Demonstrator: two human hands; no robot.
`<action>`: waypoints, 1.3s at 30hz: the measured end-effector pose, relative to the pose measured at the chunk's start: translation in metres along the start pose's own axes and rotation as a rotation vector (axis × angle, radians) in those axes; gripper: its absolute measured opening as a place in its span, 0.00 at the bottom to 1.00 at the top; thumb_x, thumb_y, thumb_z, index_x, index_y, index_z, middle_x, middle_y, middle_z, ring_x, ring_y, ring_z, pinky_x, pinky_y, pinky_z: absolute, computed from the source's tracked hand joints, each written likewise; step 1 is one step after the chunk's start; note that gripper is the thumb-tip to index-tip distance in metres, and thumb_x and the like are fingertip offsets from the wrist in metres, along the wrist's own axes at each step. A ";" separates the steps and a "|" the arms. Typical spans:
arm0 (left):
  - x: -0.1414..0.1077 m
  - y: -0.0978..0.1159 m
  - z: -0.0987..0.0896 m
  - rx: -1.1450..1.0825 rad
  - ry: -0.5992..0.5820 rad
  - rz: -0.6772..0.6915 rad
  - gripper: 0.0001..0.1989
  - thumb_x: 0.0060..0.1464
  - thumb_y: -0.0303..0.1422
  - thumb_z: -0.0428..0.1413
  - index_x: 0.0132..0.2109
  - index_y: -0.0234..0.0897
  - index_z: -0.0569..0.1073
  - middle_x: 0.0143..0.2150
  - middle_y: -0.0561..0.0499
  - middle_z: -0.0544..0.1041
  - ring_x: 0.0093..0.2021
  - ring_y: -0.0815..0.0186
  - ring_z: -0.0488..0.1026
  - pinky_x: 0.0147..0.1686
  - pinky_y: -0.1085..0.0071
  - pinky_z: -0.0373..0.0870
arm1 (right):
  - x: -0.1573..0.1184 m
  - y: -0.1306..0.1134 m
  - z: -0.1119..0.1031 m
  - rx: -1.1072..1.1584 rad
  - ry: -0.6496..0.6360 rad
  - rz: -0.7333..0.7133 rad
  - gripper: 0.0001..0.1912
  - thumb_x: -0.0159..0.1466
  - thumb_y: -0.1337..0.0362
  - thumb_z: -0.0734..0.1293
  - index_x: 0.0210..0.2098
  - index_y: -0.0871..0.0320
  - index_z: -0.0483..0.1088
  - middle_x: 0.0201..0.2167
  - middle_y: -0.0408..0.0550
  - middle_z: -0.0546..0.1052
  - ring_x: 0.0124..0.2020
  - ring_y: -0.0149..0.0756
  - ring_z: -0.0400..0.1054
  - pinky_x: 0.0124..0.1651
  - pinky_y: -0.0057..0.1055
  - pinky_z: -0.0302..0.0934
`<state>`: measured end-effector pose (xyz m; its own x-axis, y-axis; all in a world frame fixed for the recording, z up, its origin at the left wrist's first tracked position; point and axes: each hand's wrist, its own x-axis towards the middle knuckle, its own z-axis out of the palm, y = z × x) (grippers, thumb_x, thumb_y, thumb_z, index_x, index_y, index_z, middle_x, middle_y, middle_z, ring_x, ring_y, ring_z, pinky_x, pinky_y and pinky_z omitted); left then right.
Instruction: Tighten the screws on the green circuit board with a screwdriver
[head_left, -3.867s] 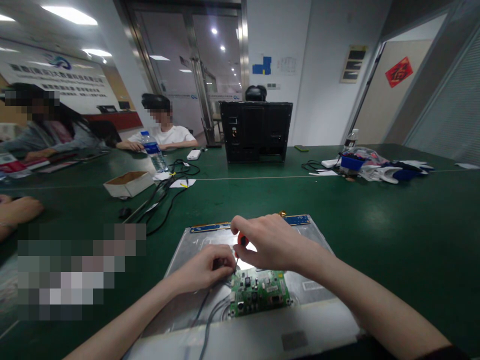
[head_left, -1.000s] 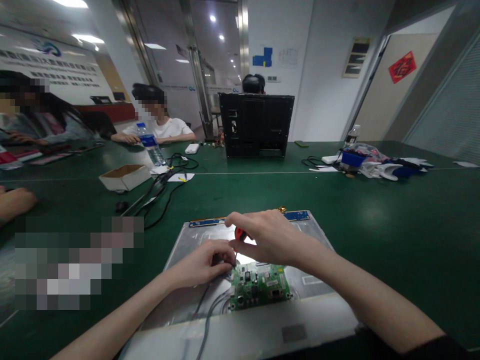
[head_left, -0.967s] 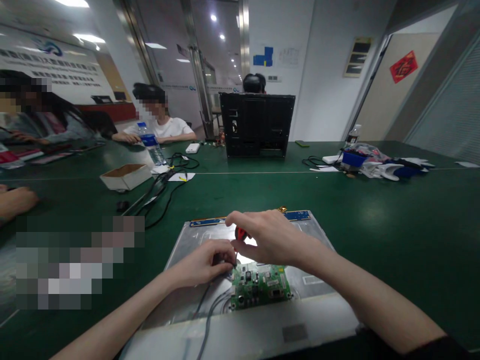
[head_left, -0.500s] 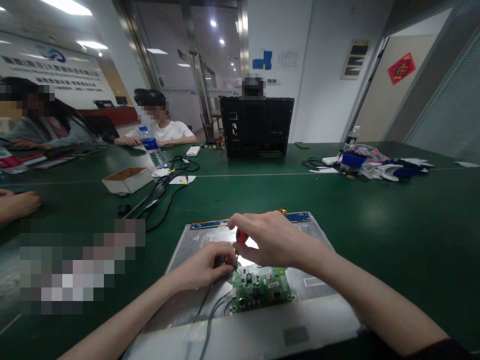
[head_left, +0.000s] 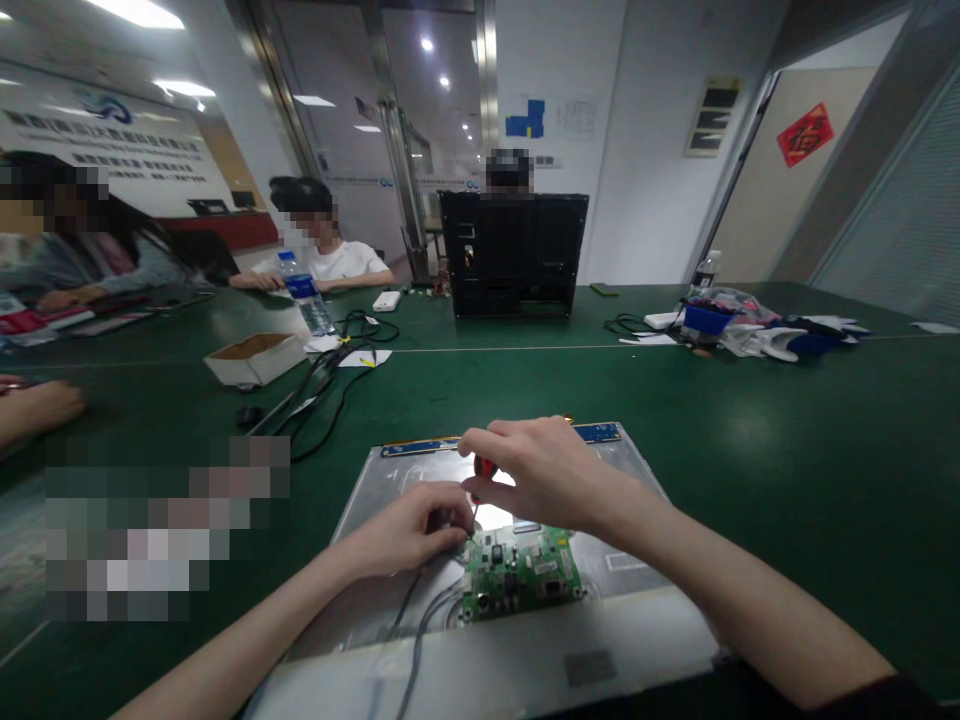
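Observation:
A green circuit board (head_left: 517,575) lies on the silvery back of a flat display panel (head_left: 626,630). My right hand (head_left: 547,470) is closed on the red-and-black handle of a screwdriver (head_left: 485,467), its thin shaft pointing down at the board's far left corner. Beside that tip, my left hand (head_left: 424,522) has its fingers curled and pinched at the same corner. What they grip, if anything, is hidden. Grey cables (head_left: 420,640) run from the board's left side towards me. A blue circuit strip (head_left: 596,433) lines the panel's far edge, partly covered by my right hand.
Left of the panel are black cables (head_left: 330,375), an open cardboard box (head_left: 255,360) and a water bottle (head_left: 304,295). A black monitor housing (head_left: 514,255) stands across the green table (head_left: 787,450). Gloves and bags (head_left: 772,330) lie at right. Another person's hand (head_left: 41,405) rests far left.
My right hand and the screwdriver have risen very slightly, with the shaft still at the board's corner. My left hand stays in the same place.

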<state>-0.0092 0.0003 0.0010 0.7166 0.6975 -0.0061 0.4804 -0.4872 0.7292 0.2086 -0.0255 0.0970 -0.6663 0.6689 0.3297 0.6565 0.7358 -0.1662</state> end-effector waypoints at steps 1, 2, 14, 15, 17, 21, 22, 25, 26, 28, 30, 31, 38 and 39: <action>0.000 -0.001 0.000 0.004 0.012 0.000 0.03 0.52 0.28 0.54 0.35 0.35 0.73 0.30 0.53 0.73 0.30 0.66 0.68 0.30 0.72 0.62 | 0.000 -0.001 0.000 0.024 0.002 -0.005 0.07 0.65 0.62 0.62 0.42 0.56 0.66 0.36 0.45 0.76 0.28 0.31 0.65 0.27 0.29 0.43; 0.000 -0.002 0.000 0.008 0.021 0.001 0.03 0.52 0.29 0.55 0.35 0.35 0.73 0.30 0.53 0.73 0.30 0.66 0.68 0.30 0.72 0.62 | -0.001 -0.001 -0.001 0.050 -0.001 -0.011 0.09 0.64 0.64 0.62 0.44 0.57 0.65 0.37 0.45 0.76 0.29 0.31 0.65 0.27 0.28 0.44; 0.000 0.003 0.000 0.010 0.024 0.008 0.04 0.52 0.28 0.54 0.35 0.36 0.73 0.30 0.54 0.73 0.29 0.66 0.68 0.30 0.72 0.63 | -0.002 0.000 -0.002 0.021 -0.052 -0.028 0.07 0.66 0.61 0.63 0.42 0.55 0.64 0.35 0.44 0.78 0.28 0.31 0.66 0.26 0.29 0.42; 0.000 0.003 0.000 0.014 0.022 0.002 0.03 0.52 0.29 0.54 0.35 0.36 0.73 0.29 0.54 0.73 0.29 0.67 0.67 0.29 0.73 0.62 | -0.001 0.000 -0.002 0.025 -0.052 -0.020 0.07 0.66 0.62 0.62 0.43 0.56 0.64 0.35 0.45 0.78 0.28 0.31 0.66 0.26 0.29 0.42; 0.000 0.001 0.000 0.013 0.015 -0.003 0.04 0.53 0.30 0.55 0.35 0.36 0.73 0.29 0.54 0.73 0.29 0.66 0.67 0.30 0.72 0.63 | -0.001 -0.001 -0.002 0.041 -0.046 -0.018 0.10 0.64 0.63 0.61 0.45 0.57 0.62 0.36 0.46 0.77 0.28 0.31 0.65 0.25 0.29 0.43; 0.001 -0.002 0.000 0.007 0.012 0.002 0.04 0.53 0.31 0.55 0.36 0.35 0.73 0.31 0.52 0.74 0.32 0.64 0.69 0.32 0.70 0.64 | -0.002 -0.001 -0.002 0.059 -0.018 -0.062 0.12 0.62 0.63 0.61 0.45 0.59 0.62 0.38 0.48 0.76 0.29 0.32 0.66 0.25 0.29 0.44; 0.001 -0.002 0.000 0.004 0.013 0.006 0.04 0.53 0.30 0.55 0.36 0.35 0.73 0.31 0.52 0.74 0.32 0.64 0.69 0.33 0.70 0.64 | -0.002 -0.001 -0.001 0.058 -0.014 -0.068 0.11 0.63 0.62 0.61 0.45 0.59 0.62 0.38 0.47 0.77 0.29 0.32 0.66 0.25 0.29 0.44; 0.000 0.000 0.001 -0.004 0.018 0.012 0.04 0.53 0.30 0.55 0.35 0.35 0.73 0.31 0.52 0.74 0.31 0.65 0.69 0.32 0.71 0.64 | -0.002 0.000 0.000 0.033 -0.016 -0.056 0.11 0.65 0.58 0.62 0.44 0.57 0.62 0.35 0.45 0.77 0.28 0.33 0.67 0.25 0.29 0.42; 0.000 0.000 0.001 -0.001 0.018 0.007 0.04 0.53 0.30 0.54 0.35 0.35 0.72 0.31 0.53 0.74 0.31 0.65 0.69 0.31 0.71 0.64 | -0.002 0.000 0.000 0.021 -0.020 -0.044 0.11 0.65 0.58 0.62 0.44 0.57 0.62 0.34 0.45 0.78 0.28 0.33 0.67 0.25 0.30 0.42; 0.000 0.000 0.001 0.008 0.019 -0.005 0.04 0.54 0.31 0.54 0.35 0.35 0.72 0.29 0.53 0.72 0.29 0.66 0.67 0.29 0.72 0.63 | -0.001 0.000 0.000 0.010 -0.032 -0.028 0.09 0.66 0.60 0.61 0.44 0.56 0.62 0.34 0.45 0.78 0.28 0.33 0.67 0.25 0.30 0.41; 0.000 -0.001 0.002 0.016 0.024 -0.009 0.04 0.53 0.31 0.54 0.34 0.35 0.72 0.29 0.53 0.72 0.29 0.66 0.67 0.29 0.72 0.62 | -0.002 -0.001 -0.001 0.018 -0.036 -0.032 0.08 0.65 0.63 0.61 0.43 0.57 0.62 0.35 0.46 0.77 0.28 0.32 0.66 0.25 0.30 0.42; 0.000 -0.002 0.002 0.017 0.025 -0.008 0.04 0.53 0.31 0.55 0.35 0.35 0.73 0.30 0.53 0.73 0.30 0.66 0.68 0.30 0.72 0.63 | -0.002 -0.002 -0.001 0.025 -0.036 -0.039 0.09 0.63 0.64 0.61 0.43 0.57 0.62 0.35 0.46 0.77 0.28 0.32 0.66 0.25 0.30 0.42; 0.000 0.001 -0.001 0.000 0.013 0.041 0.04 0.53 0.30 0.55 0.36 0.36 0.73 0.34 0.51 0.76 0.34 0.62 0.70 0.35 0.69 0.65 | -0.003 0.000 0.000 0.014 0.001 -0.049 0.10 0.64 0.56 0.63 0.41 0.56 0.64 0.34 0.44 0.78 0.27 0.31 0.66 0.26 0.30 0.40; 0.000 0.002 -0.001 0.001 0.013 0.041 0.04 0.53 0.29 0.54 0.36 0.36 0.73 0.34 0.51 0.76 0.34 0.62 0.70 0.35 0.69 0.65 | -0.003 0.000 0.001 0.001 0.002 -0.045 0.10 0.65 0.55 0.63 0.40 0.55 0.64 0.33 0.43 0.78 0.27 0.31 0.66 0.26 0.30 0.39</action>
<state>-0.0086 0.0000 0.0031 0.7289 0.6838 0.0323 0.4514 -0.5156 0.7282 0.2100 -0.0274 0.0952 -0.6944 0.6348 0.3389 0.6254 0.7653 -0.1520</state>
